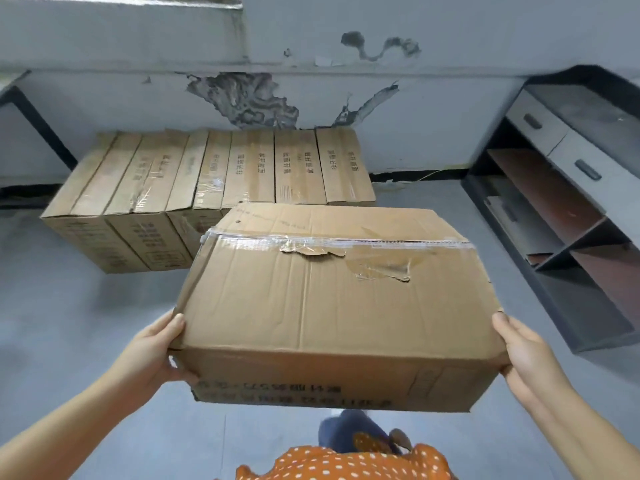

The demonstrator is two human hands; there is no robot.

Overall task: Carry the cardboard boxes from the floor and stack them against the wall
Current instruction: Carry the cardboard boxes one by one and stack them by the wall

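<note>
I hold a large taped cardboard box in front of me, off the floor, its top flaps sealed with torn clear tape. My left hand grips its near left corner, thumb on top. My right hand grips the near right corner the same way. Beyond it, a row of several narrow cardboard boxes stands side by side on the floor against the grey wall; the held box hides part of their front.
A dark shelf unit with grey drawers stands along the right side. A dark frame leans at the far left. The wall's paint is peeling. Grey floor spreads to my left and below the box.
</note>
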